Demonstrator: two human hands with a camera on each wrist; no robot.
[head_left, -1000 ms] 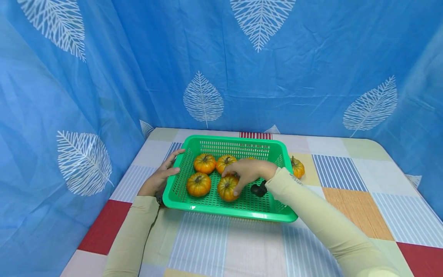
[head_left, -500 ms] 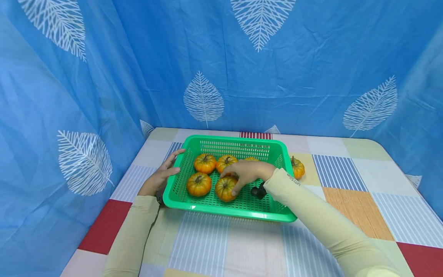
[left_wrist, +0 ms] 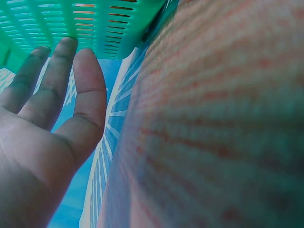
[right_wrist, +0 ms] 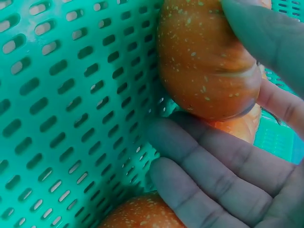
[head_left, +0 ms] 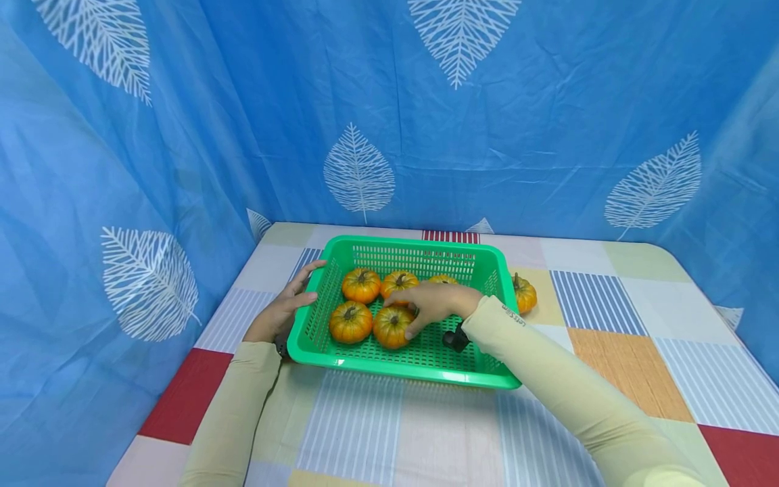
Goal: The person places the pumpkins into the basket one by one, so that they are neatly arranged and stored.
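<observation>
Inside a green slotted basket (head_left: pixel 402 373), my right hand (head_left: pixel 437 302) holds a small orange pumpkin (head_left: pixel 390 330) near the front wall. The right wrist view has the thumb over this pumpkin (right_wrist: pixel 204 61) and one finger behind it, while the other fingers stretch out below. Just left of it sits another pumpkin (head_left: pixel 350 323). Behind them stand a back-left pumpkin (head_left: pixel 362 285), a middle one, partly behind my fingers, and a right-hand pumpkin (head_left: pixel 443 278), mostly hidden by my hand. My left hand (head_left: pixel 278 314) rests at the basket's left side, fingers extended against its wall (left_wrist: pixel 95 23).
One more pumpkin (head_left: pixel 525 295) lies on the patchwork tablecloth (head_left: pixel 450 433) outside the basket, close to its right wall. A blue curtain (head_left: pixel 487 169) with white leaf prints hangs behind and along the sides. A black wrist camera (head_left: pixel 456 338) sits under my right wrist.
My right hand has shifted the held pumpkin a little to the left, closer to the front-left pumpkin. The right-hand back pumpkin shows more now. My left hand has stayed put.
</observation>
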